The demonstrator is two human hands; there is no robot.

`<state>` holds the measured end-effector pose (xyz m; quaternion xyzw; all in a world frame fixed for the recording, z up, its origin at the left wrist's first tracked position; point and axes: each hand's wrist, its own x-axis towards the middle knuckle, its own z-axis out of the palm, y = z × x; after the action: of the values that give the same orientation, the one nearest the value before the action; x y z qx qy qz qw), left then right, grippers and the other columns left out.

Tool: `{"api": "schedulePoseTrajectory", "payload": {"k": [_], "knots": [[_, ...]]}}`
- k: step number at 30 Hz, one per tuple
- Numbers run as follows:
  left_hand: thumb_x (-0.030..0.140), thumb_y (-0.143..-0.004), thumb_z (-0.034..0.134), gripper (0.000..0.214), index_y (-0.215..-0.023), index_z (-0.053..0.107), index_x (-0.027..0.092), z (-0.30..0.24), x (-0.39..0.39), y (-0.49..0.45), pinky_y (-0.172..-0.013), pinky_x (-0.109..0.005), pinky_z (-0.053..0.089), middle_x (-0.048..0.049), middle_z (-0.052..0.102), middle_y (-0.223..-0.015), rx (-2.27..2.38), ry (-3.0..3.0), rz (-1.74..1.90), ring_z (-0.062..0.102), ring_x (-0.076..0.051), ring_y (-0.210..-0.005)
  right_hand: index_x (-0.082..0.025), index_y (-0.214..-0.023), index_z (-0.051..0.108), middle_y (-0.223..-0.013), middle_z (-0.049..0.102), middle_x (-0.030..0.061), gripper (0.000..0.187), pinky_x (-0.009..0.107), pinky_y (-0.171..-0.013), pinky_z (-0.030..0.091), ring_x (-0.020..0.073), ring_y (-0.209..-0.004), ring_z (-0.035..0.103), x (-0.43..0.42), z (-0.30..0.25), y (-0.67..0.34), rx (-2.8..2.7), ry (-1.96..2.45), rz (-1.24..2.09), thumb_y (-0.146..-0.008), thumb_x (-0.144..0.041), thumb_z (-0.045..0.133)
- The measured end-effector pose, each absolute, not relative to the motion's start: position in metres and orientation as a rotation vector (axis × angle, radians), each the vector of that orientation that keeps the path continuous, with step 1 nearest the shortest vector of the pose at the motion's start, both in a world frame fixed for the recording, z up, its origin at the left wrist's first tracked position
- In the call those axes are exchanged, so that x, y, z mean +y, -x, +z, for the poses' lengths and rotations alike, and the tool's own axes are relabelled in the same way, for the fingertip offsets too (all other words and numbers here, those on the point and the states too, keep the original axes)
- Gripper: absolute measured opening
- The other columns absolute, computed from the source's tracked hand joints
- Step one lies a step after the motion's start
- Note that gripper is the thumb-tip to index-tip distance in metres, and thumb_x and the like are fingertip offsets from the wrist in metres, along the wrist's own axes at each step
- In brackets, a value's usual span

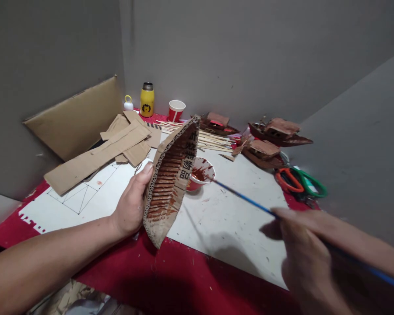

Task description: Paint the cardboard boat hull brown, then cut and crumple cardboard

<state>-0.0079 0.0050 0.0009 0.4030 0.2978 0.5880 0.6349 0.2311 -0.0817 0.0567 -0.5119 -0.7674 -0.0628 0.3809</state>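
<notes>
My left hand [133, 201] grips a boat-shaped cardboard hull [167, 188] by its side and holds it tilted up above the table. Brown paint covers much of the hull's ridged inside; the lower tip is bare cardboard, and dark printed characters show on the right wall. Between the fingers of my right hand [302, 245], which is slightly blurred, is a blue paintbrush [243, 199]. Its tip reaches the rim of a red and white paper cup [197, 186], partly behind the hull, with brown paint inside.
Cardboard strips [98, 155] lie at left on white paper [230, 227]. Wooden sticks [213, 142], a yellow bottle [147, 100] and another paper cup [176, 111] stand or lie toward the back. Painted model boats [262, 153] and scissors [310, 183] are at right. Grey walls enclose the table.
</notes>
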Motion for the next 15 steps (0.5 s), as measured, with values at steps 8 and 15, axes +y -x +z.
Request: {"api": "schedulePoseTrajectory", "payload": {"k": [8,15], "knots": [[0.041,-0.098,0.052,0.026,-0.097,0.072,0.025,0.001,0.008,0.006,-0.091,-0.029,0.051,0.0017,0.077,-0.104,0.702,-0.918,1.393,0.067,-0.02,-0.104,-0.023,-0.091,0.068,-0.079,0.079,0.0023,0.008,0.027,-0.054,0.053,0.0157,-0.057,0.071,-0.02,0.038,-0.22,-1.936,1.248,-0.214,-0.095,-0.021,0.062],[0.041,-0.098,0.052,0.025,-0.099,0.071,0.025,0.001,0.009,0.008,-0.093,-0.029,0.05,0.0018,0.076,-0.109,0.728,-0.94,1.387,0.065,-0.021,-0.107,-0.02,-0.089,0.075,-0.068,0.076,0.0037,0.02,0.026,-0.046,0.047,0.0173,-0.052,0.07,0.009,0.031,-0.223,-2.106,1.338,-0.164,-0.096,-0.03,0.059]]}}
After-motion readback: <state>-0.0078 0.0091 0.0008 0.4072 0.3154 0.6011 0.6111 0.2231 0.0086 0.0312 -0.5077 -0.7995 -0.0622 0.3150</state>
